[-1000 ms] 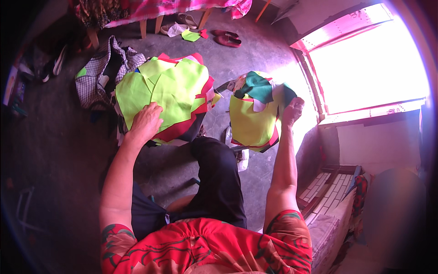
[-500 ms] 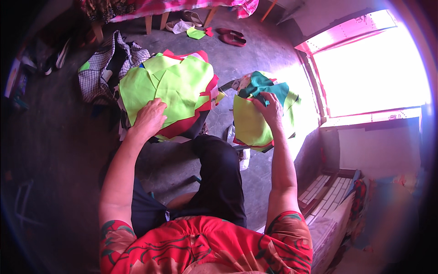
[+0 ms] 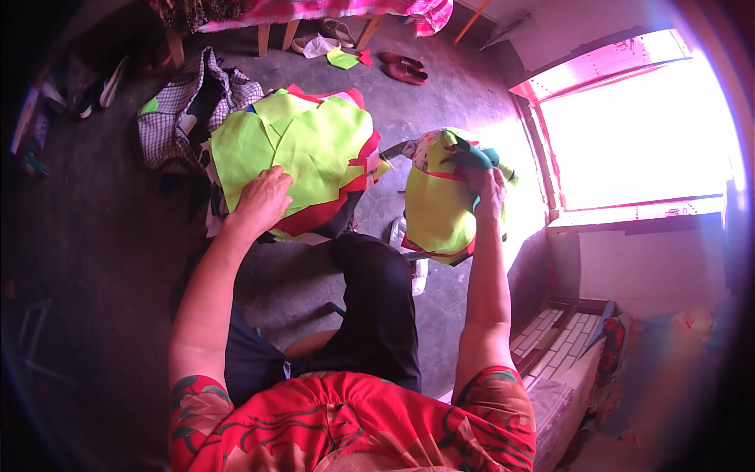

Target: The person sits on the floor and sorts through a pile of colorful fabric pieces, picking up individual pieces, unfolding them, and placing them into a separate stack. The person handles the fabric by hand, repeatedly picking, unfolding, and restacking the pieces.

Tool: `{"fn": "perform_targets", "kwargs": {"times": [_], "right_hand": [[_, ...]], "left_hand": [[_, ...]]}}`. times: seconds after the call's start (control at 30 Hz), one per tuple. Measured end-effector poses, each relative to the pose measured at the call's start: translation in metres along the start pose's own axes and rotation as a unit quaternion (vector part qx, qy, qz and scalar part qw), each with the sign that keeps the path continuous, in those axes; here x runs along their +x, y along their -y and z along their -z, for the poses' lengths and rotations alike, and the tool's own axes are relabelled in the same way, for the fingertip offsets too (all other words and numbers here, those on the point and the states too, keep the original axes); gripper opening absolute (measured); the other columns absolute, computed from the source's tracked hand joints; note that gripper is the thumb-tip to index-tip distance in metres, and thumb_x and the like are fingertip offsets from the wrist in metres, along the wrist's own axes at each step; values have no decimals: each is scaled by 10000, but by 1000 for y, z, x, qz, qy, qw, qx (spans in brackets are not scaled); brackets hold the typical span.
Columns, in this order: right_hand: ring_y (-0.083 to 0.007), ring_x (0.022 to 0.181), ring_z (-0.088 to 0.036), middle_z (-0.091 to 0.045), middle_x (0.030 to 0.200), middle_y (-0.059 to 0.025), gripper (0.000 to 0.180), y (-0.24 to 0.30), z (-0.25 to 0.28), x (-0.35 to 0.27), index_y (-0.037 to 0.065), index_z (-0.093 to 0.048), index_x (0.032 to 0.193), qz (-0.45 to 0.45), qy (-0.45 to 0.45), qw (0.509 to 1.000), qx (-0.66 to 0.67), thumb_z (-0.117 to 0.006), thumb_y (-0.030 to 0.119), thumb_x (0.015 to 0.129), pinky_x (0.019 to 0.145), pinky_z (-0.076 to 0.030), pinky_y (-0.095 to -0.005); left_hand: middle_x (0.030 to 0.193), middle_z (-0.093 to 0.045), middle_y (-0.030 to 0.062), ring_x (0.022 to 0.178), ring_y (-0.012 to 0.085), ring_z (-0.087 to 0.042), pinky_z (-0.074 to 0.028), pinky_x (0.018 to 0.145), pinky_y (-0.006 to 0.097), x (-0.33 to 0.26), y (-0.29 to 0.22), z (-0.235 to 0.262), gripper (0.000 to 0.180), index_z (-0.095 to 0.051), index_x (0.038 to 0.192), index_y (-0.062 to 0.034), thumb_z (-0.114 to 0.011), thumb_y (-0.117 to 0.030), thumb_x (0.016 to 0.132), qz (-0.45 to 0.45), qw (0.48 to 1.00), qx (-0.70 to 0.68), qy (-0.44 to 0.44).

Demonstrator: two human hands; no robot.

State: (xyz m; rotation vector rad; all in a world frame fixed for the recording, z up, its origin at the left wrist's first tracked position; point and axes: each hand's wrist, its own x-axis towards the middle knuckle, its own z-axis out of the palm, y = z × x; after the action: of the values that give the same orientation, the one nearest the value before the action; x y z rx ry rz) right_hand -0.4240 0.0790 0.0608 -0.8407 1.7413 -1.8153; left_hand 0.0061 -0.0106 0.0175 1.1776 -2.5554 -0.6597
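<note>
A large heap of cut fabric pieces, mostly lime green with red and dark edges, stands ahead of me on the left. My left hand lies on its near side, fingers bent and bunched against a lime-green fabric piece. To the right is a smaller heap with a yellow-green fabric piece draped over its front. Above that heap my right hand is closed on a dark green fabric piece, bunched up; its fingertips are partly hidden. What supports both heaps is mostly covered.
Beyond the left heap lies a checked cloth. Dark red shoes and a lime scrap lie on the floor near a bed with a pink cover. A bright window is at right. My dark-trousered knee is below the heaps.
My right hand has closed on the dark green piece and gathered it up toward the right, baring more of the yellow-green piece. My left hand stays on the left heap.
</note>
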Motion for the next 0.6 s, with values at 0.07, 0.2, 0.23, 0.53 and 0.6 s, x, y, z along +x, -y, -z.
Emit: {"fn": "perform_targets", "kwargs": {"times": [0.07,0.2,0.23,0.53,0.6], "right_hand": [[-132,762,-573,-614,874,-53,225,11,20,7,28,-578,1009,44,-17,999,-12,-551,220,896,690,-484,-264],[-117,724,-534,-577,844,-27,190,55,5,4,40,-561,951,49,-153,986,-45,-502,219,921,641,-458,-270],[-121,733,-526,-571,845,-40,222,65,6,3,28,-556,960,97,-140,979,-113,-487,237,928,651,-446,-265],[-142,912,-571,-599,1014,-68,255,82,-129,-96,-1,-505,1155,38,122,967,219,-482,127,935,827,-448,-279],[-208,1024,-559,-573,1126,-87,287,55,-155,-114,12,-472,1202,-24,195,954,226,-417,148,955,889,-438,-324]], "left_hand": [[990,-528,135,967,296,-540,-467,810,393,2,-2,-2,227,-559,938,-17,-650,-110,751,-10,1000,-5,-7],[977,-526,129,951,288,-547,-467,808,393,2,2,-4,220,-560,932,-21,-650,-113,753,-14,1000,-3,-14],[991,-532,132,960,291,-547,-465,812,392,2,-2,-1,218,-566,933,-21,-649,-114,754,-6,1000,3,-4],[1072,-586,151,1019,252,-570,-430,865,315,6,-52,26,357,-594,1036,-4,-678,-238,779,-46,916,-397,-34],[1119,-592,93,1031,224,-562,-410,907,323,3,-55,40,526,-549,1146,-5,-655,-387,800,15,836,-543,77]]}}
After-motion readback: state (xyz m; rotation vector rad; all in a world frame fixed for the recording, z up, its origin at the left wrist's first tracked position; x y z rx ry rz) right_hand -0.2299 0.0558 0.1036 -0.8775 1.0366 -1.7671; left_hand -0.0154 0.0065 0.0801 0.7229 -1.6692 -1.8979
